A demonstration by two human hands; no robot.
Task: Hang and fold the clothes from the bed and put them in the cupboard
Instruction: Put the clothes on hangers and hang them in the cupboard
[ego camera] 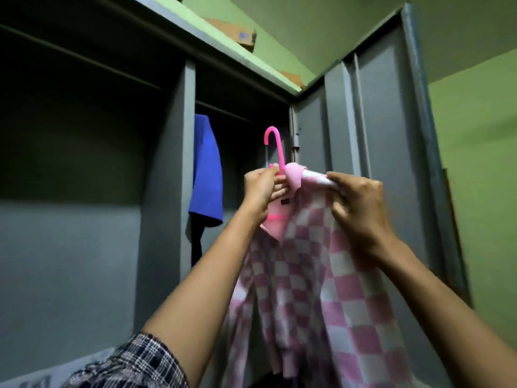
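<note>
A pink and white checked shirt (313, 275) hangs from a pink plastic hanger (275, 147), held up in front of the open grey cupboard (167, 152). My left hand (261, 191) grips the hanger just below its hook, at the shirt's collar. My right hand (361, 205) grips the shirt's right shoulder over the hanger's arm. The hook points up, below the rail (223, 110) in the cupboard's right section and apart from it. A blue garment (207, 169) hangs from that rail to the left of the hook.
The cupboard's right door (377, 152) stands open beside my right hand. The left section holds a dark rail (84, 60) with nothing seen on it. Cardboard boxes (237, 35) sit on top of the cupboard. Green walls lie behind.
</note>
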